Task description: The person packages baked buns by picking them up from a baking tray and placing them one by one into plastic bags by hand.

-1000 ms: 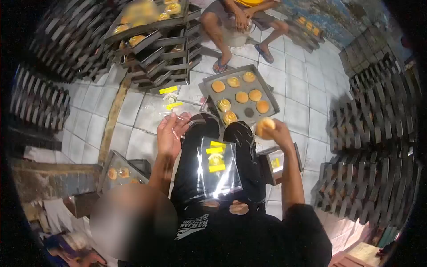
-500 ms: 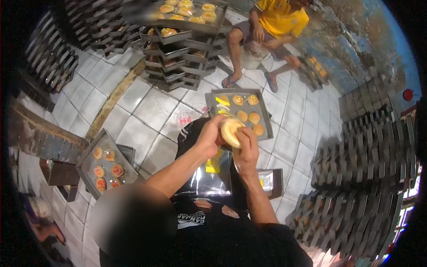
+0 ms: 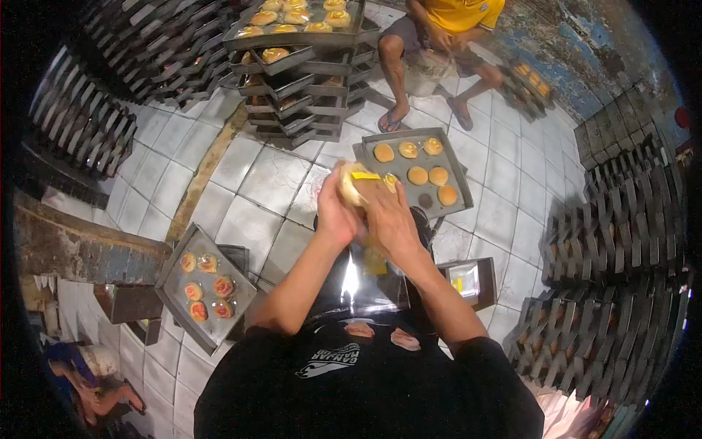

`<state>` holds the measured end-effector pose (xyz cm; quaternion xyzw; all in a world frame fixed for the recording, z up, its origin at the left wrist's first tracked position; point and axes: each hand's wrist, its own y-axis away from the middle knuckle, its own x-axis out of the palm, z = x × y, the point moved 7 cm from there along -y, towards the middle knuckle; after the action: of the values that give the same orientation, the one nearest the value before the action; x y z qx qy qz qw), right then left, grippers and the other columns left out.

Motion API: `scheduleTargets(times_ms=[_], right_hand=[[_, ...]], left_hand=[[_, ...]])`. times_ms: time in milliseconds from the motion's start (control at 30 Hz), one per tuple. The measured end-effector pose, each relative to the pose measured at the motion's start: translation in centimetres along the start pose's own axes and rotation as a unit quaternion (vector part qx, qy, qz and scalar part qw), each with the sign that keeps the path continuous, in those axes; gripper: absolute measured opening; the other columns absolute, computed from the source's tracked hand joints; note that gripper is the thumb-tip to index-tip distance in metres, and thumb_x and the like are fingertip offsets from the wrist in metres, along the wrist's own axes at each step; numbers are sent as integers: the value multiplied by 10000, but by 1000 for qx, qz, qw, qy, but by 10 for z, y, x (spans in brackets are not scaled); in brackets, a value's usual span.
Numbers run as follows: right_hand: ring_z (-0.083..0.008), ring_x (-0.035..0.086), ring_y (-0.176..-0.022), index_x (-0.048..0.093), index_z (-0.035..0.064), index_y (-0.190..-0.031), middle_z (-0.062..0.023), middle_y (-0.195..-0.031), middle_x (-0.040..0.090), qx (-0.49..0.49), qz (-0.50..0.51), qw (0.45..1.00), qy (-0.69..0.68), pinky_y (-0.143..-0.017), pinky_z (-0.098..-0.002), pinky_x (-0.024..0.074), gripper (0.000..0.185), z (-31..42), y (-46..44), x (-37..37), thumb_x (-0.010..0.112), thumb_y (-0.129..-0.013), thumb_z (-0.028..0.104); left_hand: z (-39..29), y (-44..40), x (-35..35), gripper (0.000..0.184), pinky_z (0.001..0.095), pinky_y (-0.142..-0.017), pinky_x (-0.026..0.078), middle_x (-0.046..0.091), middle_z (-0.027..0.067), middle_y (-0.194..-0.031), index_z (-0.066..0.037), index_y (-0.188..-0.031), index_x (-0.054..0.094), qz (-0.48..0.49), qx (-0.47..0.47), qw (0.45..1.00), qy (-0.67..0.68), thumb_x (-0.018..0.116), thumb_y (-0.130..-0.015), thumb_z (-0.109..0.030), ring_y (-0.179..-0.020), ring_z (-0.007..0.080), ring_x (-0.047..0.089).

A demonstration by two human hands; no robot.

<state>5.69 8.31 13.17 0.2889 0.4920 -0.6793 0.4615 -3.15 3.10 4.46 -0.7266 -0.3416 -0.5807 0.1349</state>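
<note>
A round bun (image 3: 349, 189) is between my two hands above my lap, with a yellow label strip (image 3: 365, 175) on its upper side, apparently part of a clear wrapper. My left hand (image 3: 338, 219) curls round its left side, thumb up. My right hand (image 3: 391, 227) presses against its right side with long, nearly straight fingers; its thumb is hidden and the fingers are slightly blurred. Below, shiny plastic sheets (image 3: 358, 289) with a yellow print lie on my lap. Just beyond my right hand, a grey tray (image 3: 457, 164) holds several golden buns (image 3: 417, 175).
On the left stands a tray (image 3: 240, 296) of wrapped, red-marked buns. A small box (image 3: 479, 282) with plastic sits at right. Ahead rises a stack of trays (image 3: 303, 110) beside a seated person in a yellow shirt (image 3: 461, 14). More tray stacks (image 3: 607, 241) line the right side.
The bun has turned in my hands, and its yellow label now lies across the top. Both hands have shifted slightly, the right one from pinching the bun's edge to lying along it.
</note>
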Motion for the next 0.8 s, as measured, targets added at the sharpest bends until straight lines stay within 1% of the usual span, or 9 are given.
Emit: scheduleTargets(times_ms=[167,233,267,367,400,567,600,633,800], right_hand=[[-355,610,-1198,631,37,-1211,-194,-1212,657,-18,-2,1000,14,-1083,-594,394,351,-6,-19,-18,628,-862,68],[-352,656,-1067,674,50,-1170,-134,-1105,703,13,44,988,-149,-991,-469,477,299,-3,-14,-30,680,-871,54],[-299,667,-914,670,32,-1001,-101,-964,696,18,-3,979,-204,-810,-376,510,156,3,-9,-32,716,-852,23],[-308,644,-835,629,24,-962,-130,-911,647,113,100,939,-310,-744,-380,507,86,-4,6,2,671,-892,51],[-237,640,-798,584,13,-854,-90,-916,660,147,157,875,-433,-714,-358,511,126,8,17,4,671,-927,69],[-136,600,-797,595,28,-858,-71,-919,655,-4,198,771,-605,-701,-273,487,151,51,33,-30,724,-921,74],[-122,610,-819,607,31,-936,-72,-999,661,159,92,842,-507,-700,-277,498,147,10,33,-6,739,-920,91],[-120,624,-781,598,26,-998,-59,-1041,649,106,13,910,-402,-676,-267,503,159,0,20,-14,725,-937,98],[-108,589,-649,538,35,-888,-95,-888,640,195,184,796,-543,-568,-264,487,230,9,33,13,748,-931,118]], left_hand=[[19,-13,4,476,431,-1000,506,645,75,-1255,-131,-1302,569,-90,66,993,-50,489,-1015,-502,-1124,261,635],[9,-14,9,681,496,-1092,457,570,166,-1394,-65,-1385,522,-93,10,995,27,400,-1020,-627,-1241,353,579],[6,-10,11,748,553,-1108,442,543,196,-1431,-33,-1407,501,-111,-24,993,45,353,-1026,-660,-1295,407,544],[16,-24,-7,756,575,-1118,437,523,214,-1455,-8,-1412,493,-94,-67,993,2,327,-1039,-644,-1319,434,527],[13,-36,-22,745,570,-1122,439,530,224,-1444,-6,-1418,491,-106,-47,993,-7,297,-1053,-626,-1314,431,535],[-31,-23,-34,694,543,-994,517,617,174,-1325,-55,-1362,537,-114,43,992,4,312,-1045,-630,-1216,344,602],[-28,-15,-29,696,542,-990,521,622,173,-1312,-53,-1353,544,-132,49,990,2,314,-1042,-632,-1205,345,606],[-25,-10,-27,699,541,-985,524,627,172,-1299,-51,-1343,551,-148,56,987,-2,316,-1039,-634,-1193,346,609],[2,-32,-55,628,515,-1019,515,647,170,-1263,-20,-1349,532,-147,6,989,-10,323,-1075,-544,-1186,325,619]])
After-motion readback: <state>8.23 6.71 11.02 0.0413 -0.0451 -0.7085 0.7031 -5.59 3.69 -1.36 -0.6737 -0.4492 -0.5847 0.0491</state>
